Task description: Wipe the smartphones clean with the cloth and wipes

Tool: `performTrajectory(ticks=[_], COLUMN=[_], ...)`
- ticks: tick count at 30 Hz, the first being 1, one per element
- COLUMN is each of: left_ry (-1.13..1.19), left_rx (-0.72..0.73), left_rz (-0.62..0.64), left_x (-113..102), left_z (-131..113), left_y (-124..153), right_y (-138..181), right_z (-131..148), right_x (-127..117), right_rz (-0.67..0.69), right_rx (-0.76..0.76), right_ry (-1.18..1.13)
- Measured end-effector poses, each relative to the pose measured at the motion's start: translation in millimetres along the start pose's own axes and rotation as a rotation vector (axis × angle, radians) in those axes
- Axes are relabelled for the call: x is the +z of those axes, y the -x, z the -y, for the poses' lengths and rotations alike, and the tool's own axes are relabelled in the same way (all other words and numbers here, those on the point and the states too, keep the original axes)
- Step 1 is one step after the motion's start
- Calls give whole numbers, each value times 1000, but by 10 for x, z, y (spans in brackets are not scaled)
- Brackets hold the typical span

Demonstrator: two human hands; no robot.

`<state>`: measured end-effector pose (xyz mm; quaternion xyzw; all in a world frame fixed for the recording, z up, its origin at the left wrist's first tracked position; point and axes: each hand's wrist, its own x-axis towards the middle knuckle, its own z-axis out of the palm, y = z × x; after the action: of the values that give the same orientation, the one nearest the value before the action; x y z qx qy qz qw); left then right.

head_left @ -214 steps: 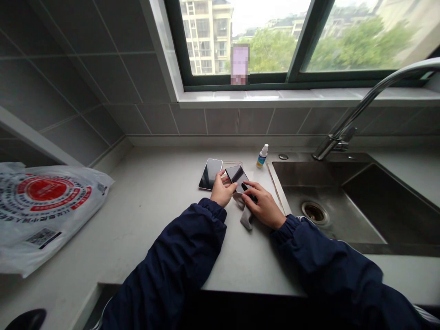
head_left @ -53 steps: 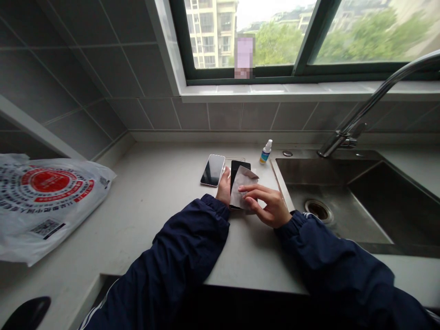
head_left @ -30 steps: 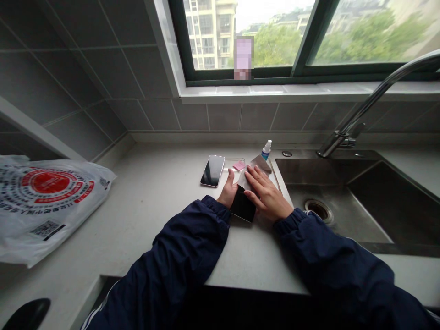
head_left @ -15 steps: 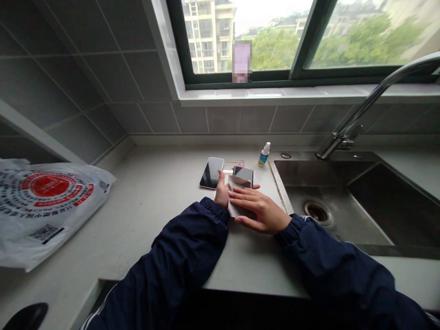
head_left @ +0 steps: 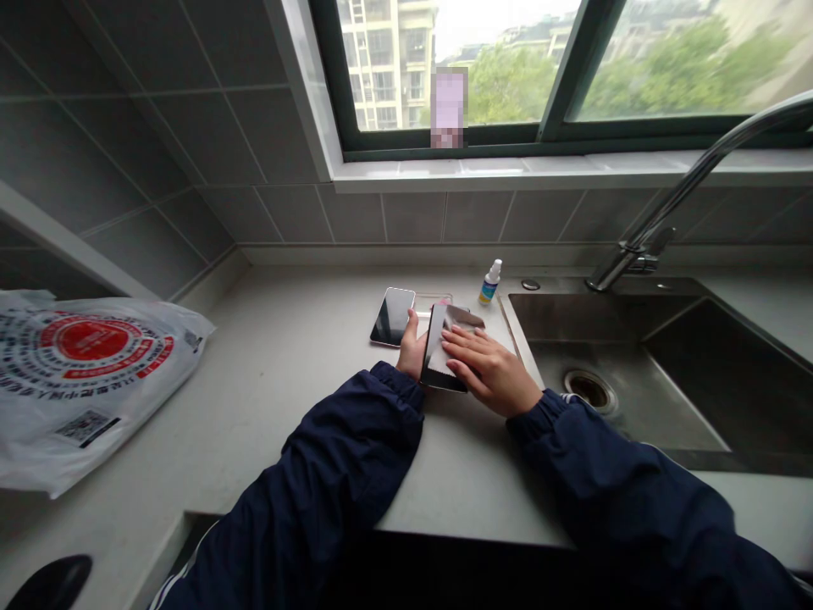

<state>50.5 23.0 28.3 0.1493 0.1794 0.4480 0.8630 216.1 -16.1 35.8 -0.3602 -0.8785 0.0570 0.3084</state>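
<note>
A black phone [head_left: 437, 379] and a grey cloth [head_left: 467, 318] at my hands, above the table [head_left: 305, 381].
My left hand [head_left: 412, 356] grips the phone by its left side, short of the table's sink-side edge; my right hand [head_left: 494, 370] lies with fingers outstretched on the cloth, which covers part of the phone. A second phone [head_left: 392, 318] lies just left; a small bottle [head_left: 489, 285] stands near the back edge.

Counter [head_left: 305, 330] dimly lit thru window [head_left: 562, 76]; L-side tiles [head_left: 171, 135] left in shadow, sky [head_left: 495, 21] blown out, edges visibly stretched.
</note>
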Motion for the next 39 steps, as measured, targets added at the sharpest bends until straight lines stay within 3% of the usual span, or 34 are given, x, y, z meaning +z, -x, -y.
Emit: performTrajectory(ticks=[7,17,30,39], left_ry=[-19,-132,-98,-28], left_rx=[-117,-184,-27,5], left_rz=[55,140,50,-26], left_x=[-17,20,92,109], left_z=[-9,21,148,134], left_y=[-22,24,-2,45], right_y=[8,4,-15,-14], right_z=[-199,-254,-146,31], right_x=[1,11,-20,-64], right_rz=[-6,-22,137,142], right_rx=[180,243,135,8], right_ry=[81,108,117,-6])
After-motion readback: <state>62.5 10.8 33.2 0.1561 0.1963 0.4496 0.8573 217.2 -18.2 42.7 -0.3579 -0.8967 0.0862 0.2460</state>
